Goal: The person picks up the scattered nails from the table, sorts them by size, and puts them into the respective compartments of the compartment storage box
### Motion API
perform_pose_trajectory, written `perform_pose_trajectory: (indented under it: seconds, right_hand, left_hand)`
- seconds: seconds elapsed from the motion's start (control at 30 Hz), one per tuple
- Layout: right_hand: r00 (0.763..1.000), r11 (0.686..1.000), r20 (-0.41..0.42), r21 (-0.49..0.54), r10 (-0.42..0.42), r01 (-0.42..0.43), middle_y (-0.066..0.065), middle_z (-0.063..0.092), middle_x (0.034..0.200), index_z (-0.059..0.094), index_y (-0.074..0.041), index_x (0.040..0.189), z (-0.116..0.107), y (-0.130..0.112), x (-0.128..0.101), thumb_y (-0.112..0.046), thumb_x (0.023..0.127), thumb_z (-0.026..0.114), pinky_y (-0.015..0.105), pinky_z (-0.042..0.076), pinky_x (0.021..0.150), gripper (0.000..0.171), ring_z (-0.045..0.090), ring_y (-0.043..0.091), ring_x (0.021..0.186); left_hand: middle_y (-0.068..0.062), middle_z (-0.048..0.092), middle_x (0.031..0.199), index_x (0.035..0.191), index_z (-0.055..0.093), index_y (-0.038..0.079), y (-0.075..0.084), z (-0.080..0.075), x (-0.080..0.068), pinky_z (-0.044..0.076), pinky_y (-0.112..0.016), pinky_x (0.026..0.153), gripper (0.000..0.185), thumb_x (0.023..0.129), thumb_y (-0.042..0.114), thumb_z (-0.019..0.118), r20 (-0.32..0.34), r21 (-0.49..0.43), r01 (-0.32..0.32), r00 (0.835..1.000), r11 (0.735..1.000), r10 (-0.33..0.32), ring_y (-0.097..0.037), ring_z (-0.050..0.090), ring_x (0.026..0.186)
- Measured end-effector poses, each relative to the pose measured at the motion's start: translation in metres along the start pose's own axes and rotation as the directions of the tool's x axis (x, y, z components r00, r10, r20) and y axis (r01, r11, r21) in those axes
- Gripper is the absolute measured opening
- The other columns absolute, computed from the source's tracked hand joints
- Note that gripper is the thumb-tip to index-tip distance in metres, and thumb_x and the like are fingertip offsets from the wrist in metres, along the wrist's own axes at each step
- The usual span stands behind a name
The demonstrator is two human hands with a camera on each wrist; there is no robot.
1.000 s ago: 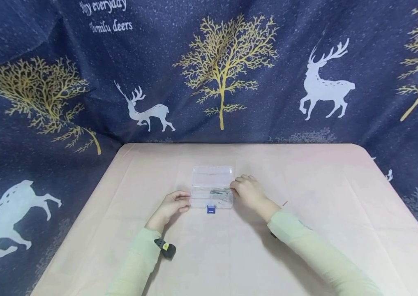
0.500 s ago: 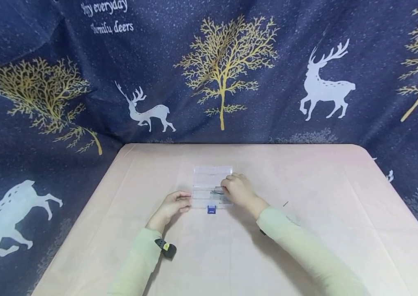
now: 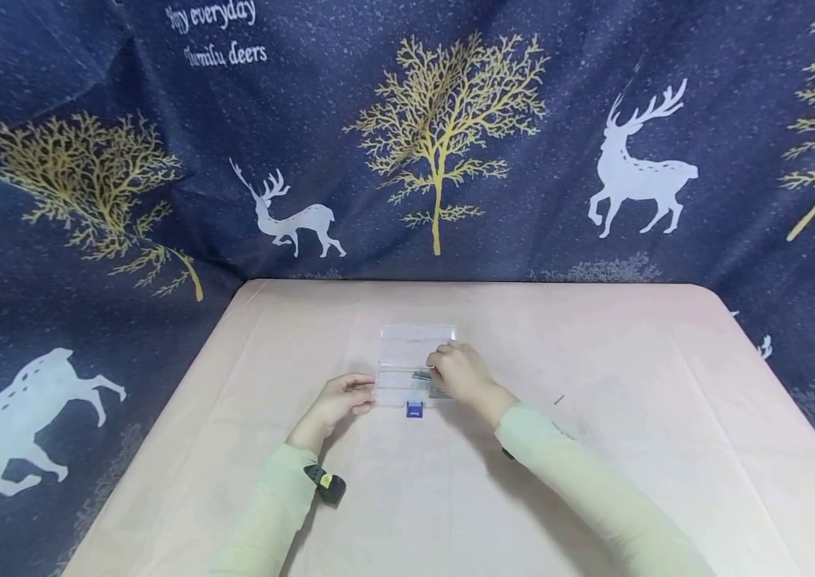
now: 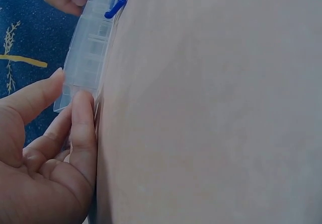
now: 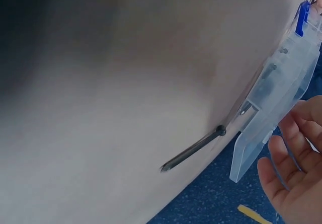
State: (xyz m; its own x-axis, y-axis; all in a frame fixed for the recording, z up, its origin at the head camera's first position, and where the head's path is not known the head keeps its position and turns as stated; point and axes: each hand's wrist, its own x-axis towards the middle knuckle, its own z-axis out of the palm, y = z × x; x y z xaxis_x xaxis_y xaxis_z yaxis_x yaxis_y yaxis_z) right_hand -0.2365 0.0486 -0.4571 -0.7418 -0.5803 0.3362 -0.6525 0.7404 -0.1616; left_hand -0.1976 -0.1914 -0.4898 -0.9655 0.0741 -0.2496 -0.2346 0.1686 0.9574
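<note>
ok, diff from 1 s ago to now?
The right hand moved left from the clear plastic box's right edge to over its open tray, above the metal pieces; whether it grips one is unclear. The left hand stayed at the box's left end; box and blue latch unmoved.

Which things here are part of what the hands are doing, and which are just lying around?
In use:
clear plastic box
metal screws inside it
left hand, steadying the box
right hand, over the box

Lying about:
one loose screw on the table
deer-print cloth
</note>
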Motion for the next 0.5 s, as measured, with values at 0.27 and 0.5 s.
perform_pose_trajectory:
  seconds: [0.27, 0.5]
  right_hand:
    - [0.999, 0.999, -0.041, -0.023, -0.030, 0.029, 0.003, 0.068, 0.081, 0.069, -0.010, 0.083, -0.007, 0.007, -0.006, -0.004, 0.078, 0.069, 0.029, 0.049, 0.061, 0.007, 0.058, 0.019, 0.075]
    - [0.998, 0.999, -0.050, -0.039, -0.033, 0.031, 0.002, 0.069, 0.084, 0.069, -0.010, 0.084, -0.023, 0.011, -0.011, -0.004, 0.077, 0.069, 0.031, 0.050, 0.063, 0.010, 0.058, 0.020, 0.078]
  left_hand:
    - [-0.022, 0.063, 0.109, 0.123, 0.052, -0.013, 0.002, 0.002, -0.001, 0.058, -0.016, 0.071, 0.039, 0.085, -0.005, 0.058, -0.011, -0.001, 0.008, 1.000, 1.000, -0.008, -0.007, 0.061, 0.076]
    - [-0.030, 0.058, 0.119, 0.125, 0.050, -0.014, 0.002, 0.002, -0.002, 0.059, -0.020, 0.078, 0.041, 0.086, -0.005, 0.058, 0.020, -0.003, 0.001, 1.000, 1.000, -0.001, -0.008, 0.063, 0.082]
